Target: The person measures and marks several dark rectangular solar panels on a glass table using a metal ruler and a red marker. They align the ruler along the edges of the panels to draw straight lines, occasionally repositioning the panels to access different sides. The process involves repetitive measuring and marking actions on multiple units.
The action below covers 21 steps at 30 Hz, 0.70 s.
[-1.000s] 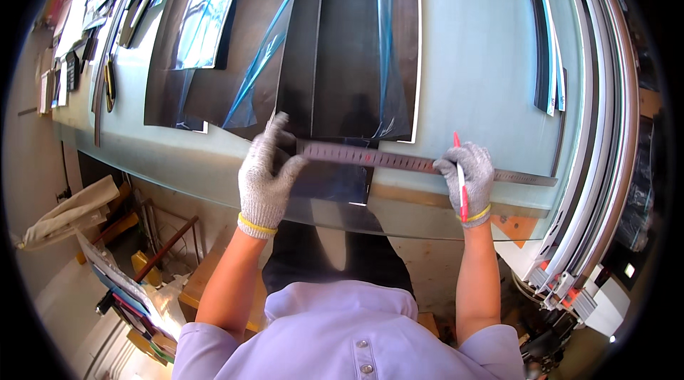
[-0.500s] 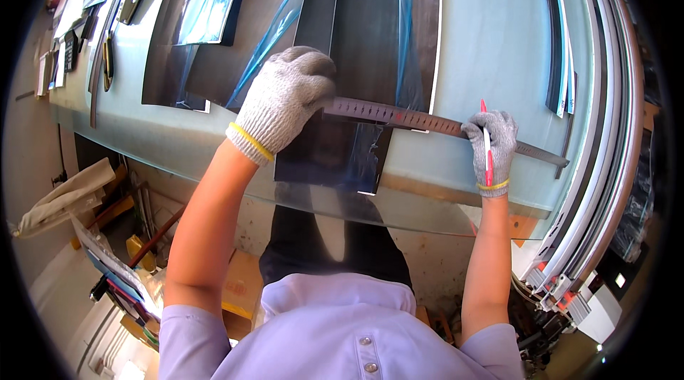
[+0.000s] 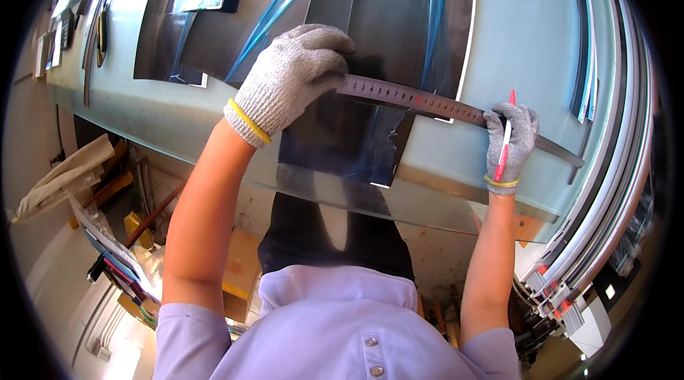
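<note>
A long steel ruler (image 3: pixel 420 99) with dark graduations slants across dark flat sheets and the glassy tabletop. My left hand (image 3: pixel 292 81), in a pale knit glove with a yellow cuff, is closed around the ruler's left end, which its fingers hide. My right hand (image 3: pixel 511 139), in a grey-coated glove, is closed on the ruler nearer its other end. A red-and-white pen (image 3: pixel 506 141) is also held in this hand, lying upright across it. Below the ruler, a dark sheet (image 3: pixel 342 145) with crinkled film extends toward the table's near edge.
Dark sheets with blue film strips (image 3: pixel 436 24) cover the table's middle. Cutters (image 3: pixel 102 38) and other tools lie at the left. Narrow dark strips (image 3: pixel 581 38) lie near the metal rails (image 3: pixel 618 116) at the right. The glass table's edge (image 3: pixel 178 155) runs before my waist.
The whole view has shifted, with the sheets and table sitting higher and the sheets farther right in the picture. Both hands keep their hold on the ruler, and the pen stays in my right hand.
</note>
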Each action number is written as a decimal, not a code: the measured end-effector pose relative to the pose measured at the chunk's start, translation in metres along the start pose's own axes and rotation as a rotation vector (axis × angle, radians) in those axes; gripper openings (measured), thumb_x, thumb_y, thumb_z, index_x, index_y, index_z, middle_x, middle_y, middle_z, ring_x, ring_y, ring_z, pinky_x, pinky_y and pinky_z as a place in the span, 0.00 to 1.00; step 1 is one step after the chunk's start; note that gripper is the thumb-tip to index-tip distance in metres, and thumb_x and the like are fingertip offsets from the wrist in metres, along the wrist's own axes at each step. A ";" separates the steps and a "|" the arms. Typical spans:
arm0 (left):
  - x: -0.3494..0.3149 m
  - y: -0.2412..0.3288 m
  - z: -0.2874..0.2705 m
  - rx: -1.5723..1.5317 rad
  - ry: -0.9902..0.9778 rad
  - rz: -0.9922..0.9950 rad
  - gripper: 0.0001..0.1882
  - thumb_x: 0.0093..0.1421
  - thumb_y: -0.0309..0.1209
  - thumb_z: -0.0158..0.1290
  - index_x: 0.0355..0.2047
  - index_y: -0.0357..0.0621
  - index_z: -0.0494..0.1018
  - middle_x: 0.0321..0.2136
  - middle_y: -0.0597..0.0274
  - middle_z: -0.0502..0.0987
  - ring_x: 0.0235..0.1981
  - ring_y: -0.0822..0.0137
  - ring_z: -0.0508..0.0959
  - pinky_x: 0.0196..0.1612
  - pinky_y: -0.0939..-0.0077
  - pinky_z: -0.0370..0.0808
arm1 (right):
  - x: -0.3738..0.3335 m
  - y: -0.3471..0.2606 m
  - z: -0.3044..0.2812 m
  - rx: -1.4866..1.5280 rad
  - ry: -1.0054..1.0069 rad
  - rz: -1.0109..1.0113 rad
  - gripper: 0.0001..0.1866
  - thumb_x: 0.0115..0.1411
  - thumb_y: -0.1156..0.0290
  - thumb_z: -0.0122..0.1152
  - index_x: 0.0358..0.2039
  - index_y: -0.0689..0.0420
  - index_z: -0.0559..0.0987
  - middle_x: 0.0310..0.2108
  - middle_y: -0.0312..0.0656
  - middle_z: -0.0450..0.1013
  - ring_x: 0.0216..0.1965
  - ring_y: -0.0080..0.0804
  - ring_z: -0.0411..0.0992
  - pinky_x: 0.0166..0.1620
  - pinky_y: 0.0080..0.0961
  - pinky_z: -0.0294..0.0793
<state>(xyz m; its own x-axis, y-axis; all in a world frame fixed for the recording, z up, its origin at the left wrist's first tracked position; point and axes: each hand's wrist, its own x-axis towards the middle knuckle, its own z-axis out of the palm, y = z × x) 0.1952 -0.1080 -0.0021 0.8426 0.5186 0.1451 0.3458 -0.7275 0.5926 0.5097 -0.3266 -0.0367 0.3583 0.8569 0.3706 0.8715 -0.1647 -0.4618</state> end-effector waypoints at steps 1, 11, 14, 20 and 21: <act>-0.001 0.000 0.001 0.005 0.005 0.004 0.08 0.52 0.24 0.67 0.34 0.40 0.84 0.49 0.58 0.84 0.55 0.53 0.81 0.60 0.61 0.78 | -0.001 0.000 0.000 -0.013 0.001 -0.009 0.12 0.49 0.73 0.78 0.34 0.54 0.83 0.30 0.39 0.77 0.37 0.43 0.72 0.52 0.39 0.69; -0.002 -0.005 0.006 -0.016 0.056 0.027 0.07 0.52 0.24 0.67 0.32 0.40 0.83 0.48 0.59 0.83 0.53 0.54 0.81 0.57 0.61 0.80 | -0.002 0.000 0.001 0.022 0.009 -0.026 0.10 0.51 0.74 0.77 0.33 0.55 0.83 0.28 0.38 0.75 0.35 0.40 0.70 0.52 0.37 0.68; -0.003 -0.007 0.008 0.007 0.061 0.040 0.06 0.52 0.24 0.67 0.32 0.41 0.83 0.48 0.59 0.83 0.53 0.55 0.81 0.57 0.62 0.80 | -0.003 0.001 0.002 0.037 0.019 -0.014 0.11 0.52 0.74 0.77 0.34 0.56 0.83 0.29 0.38 0.75 0.37 0.39 0.71 0.53 0.37 0.68; -0.003 -0.008 0.008 0.002 0.070 0.048 0.07 0.52 0.25 0.67 0.32 0.41 0.83 0.48 0.59 0.83 0.53 0.54 0.81 0.57 0.61 0.80 | -0.005 0.001 0.004 0.066 0.045 -0.018 0.12 0.51 0.76 0.78 0.35 0.56 0.83 0.30 0.38 0.76 0.38 0.39 0.71 0.52 0.36 0.69; -0.004 -0.008 0.008 -0.004 0.068 0.045 0.07 0.52 0.25 0.67 0.32 0.40 0.83 0.48 0.59 0.83 0.53 0.54 0.81 0.57 0.61 0.80 | -0.005 0.002 0.004 0.066 0.044 -0.022 0.12 0.51 0.77 0.78 0.35 0.56 0.83 0.30 0.38 0.76 0.38 0.39 0.71 0.52 0.36 0.69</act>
<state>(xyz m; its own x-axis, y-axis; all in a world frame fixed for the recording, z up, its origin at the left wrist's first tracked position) 0.1927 -0.1078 -0.0132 0.8272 0.5151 0.2245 0.3067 -0.7487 0.5877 0.5079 -0.3294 -0.0427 0.3551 0.8375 0.4153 0.8557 -0.1123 -0.5052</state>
